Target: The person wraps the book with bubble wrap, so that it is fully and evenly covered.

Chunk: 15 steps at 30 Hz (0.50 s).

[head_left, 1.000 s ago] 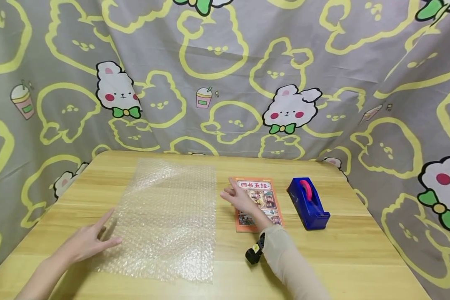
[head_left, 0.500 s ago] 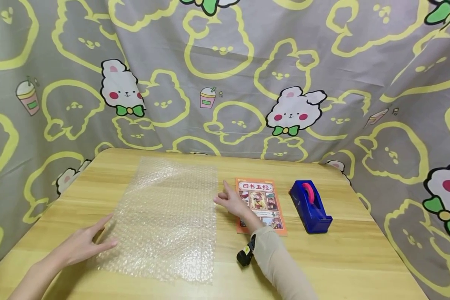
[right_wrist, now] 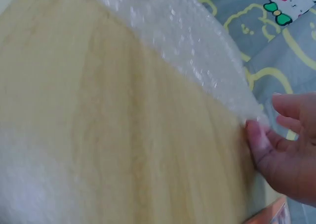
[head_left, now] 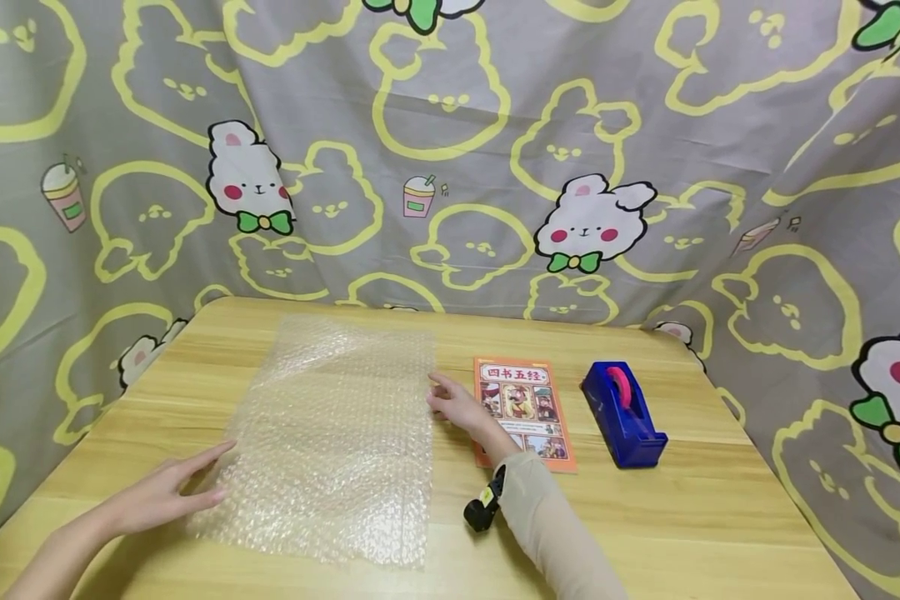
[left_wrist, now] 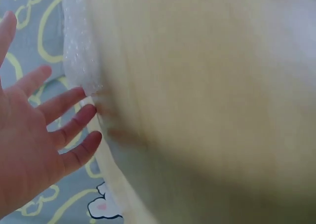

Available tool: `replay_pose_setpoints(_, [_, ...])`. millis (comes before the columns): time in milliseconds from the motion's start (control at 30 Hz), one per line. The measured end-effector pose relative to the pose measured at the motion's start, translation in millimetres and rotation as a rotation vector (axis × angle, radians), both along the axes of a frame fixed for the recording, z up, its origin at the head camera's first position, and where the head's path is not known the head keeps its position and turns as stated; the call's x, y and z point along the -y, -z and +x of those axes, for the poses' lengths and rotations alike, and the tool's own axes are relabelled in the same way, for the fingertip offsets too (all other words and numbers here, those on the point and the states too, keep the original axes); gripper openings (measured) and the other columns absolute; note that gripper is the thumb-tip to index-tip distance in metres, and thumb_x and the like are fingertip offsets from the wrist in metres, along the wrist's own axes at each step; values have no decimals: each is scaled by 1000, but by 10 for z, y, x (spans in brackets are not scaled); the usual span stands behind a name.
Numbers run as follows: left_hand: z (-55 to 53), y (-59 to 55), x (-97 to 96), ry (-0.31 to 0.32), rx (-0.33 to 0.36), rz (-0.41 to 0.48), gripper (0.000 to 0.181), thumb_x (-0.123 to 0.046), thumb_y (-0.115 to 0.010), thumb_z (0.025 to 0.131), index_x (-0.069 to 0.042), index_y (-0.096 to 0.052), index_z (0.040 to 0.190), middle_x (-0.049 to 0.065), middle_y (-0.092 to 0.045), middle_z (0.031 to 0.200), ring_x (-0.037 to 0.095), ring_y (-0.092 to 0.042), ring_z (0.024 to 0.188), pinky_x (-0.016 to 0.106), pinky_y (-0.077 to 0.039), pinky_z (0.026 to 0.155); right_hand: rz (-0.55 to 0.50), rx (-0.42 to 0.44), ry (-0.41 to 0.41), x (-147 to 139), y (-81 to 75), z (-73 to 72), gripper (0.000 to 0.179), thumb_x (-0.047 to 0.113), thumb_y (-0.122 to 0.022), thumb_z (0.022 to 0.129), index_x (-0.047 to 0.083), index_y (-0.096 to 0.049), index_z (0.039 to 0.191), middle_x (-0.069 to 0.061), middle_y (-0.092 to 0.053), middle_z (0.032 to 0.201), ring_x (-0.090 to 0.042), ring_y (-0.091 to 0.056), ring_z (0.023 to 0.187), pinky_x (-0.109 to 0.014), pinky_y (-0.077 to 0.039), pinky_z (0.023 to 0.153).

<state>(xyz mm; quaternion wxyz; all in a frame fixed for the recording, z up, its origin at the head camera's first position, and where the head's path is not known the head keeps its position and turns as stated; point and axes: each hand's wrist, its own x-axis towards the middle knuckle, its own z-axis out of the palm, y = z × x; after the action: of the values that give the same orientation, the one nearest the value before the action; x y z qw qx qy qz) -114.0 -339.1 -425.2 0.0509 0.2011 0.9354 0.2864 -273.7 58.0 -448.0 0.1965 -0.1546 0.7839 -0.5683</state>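
A clear sheet of bubble wrap [head_left: 337, 442] lies flat on the wooden table. At its lower left edge my left hand [head_left: 157, 496] spreads its fingers, with index finger and thumb pointing at the sheet; in the left wrist view the hand [left_wrist: 44, 130] is spread, fingertips overlapping the sheet's edge. My right hand [head_left: 461, 408] is at the sheet's right edge, fingers loosely bent. The right wrist view shows the thumb tip of this hand [right_wrist: 291, 150] right at the edge of the bubble wrap [right_wrist: 182, 41]. An orange book [head_left: 528, 392] lies beside it, partly covered by the hand and forearm.
A blue tape dispenser [head_left: 626, 425] with a pink core stands to the right of the book. A black wrist camera [head_left: 482, 508] sits on the right wrist. Behind the wooden table [head_left: 690, 517] hangs a grey patterned curtain [head_left: 450, 125].
My right hand has moved left from over the book to the bubble wrap's right edge, and its pointing index finger has bent. My left hand has drawn slightly down and left.
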Motion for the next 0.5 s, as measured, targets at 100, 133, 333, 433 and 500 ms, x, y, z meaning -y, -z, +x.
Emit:
replay_pose_setpoints(100, [-31, -5, -4, 7, 5, 21, 63, -19, -59, 88, 5, -30, 139, 32, -40, 132, 47, -52, 104, 53, -46, 82, -38, 24, -15, -5, 30, -41, 53, 1, -45, 92, 1, -28, 142, -9, -50, 94, -14, -47, 71, -22, -42, 61])
replay_pose_setpoints(133, [-41, -2, -5, 10, -1, 37, 63, -17, -60, 87, 4, -30, 139, 24, -41, 136, 41, -56, 102, 46, -49, 81, -42, 25, -20, -7, 39, -51, 53, -1, -45, 90, 2, -30, 141, -6, -49, 88, -12, -45, 68, -21, -40, 59])
replay_pose_setpoints(333, [-103, 34, 44, 152, 108, 368, 74, 1, -60, 84, 4, -15, 142, -29, -36, 133, 11, -62, 84, 24, -51, 71, 14, -16, -40, -21, 82, -55, 51, -2, -51, 86, 1, -41, 135, -1, -45, 77, -10, -43, 61, -19, -37, 54])
replay_pose_setpoints(433, [-125, 40, 64, 199, 229, 504, 80, 6, -57, 83, 1, -5, 143, -33, -35, 131, 14, -64, 74, 28, -52, 61, 17, -25, -38, -26, 96, -53, 51, -1, -53, 85, 0, -42, 134, -1, -46, 79, -10, -44, 63, -19, -38, 55])
replay_pose_setpoints(500, [-135, 39, 67, 183, 257, 521, 83, 5, -59, 82, -2, -4, 144, -36, -34, 127, 15, -62, 66, 29, -51, 57, 15, -29, -31, -26, 93, -54, 51, -1, -53, 85, 0, -42, 134, -1, -46, 78, -10, -43, 63, -19, -38, 56])
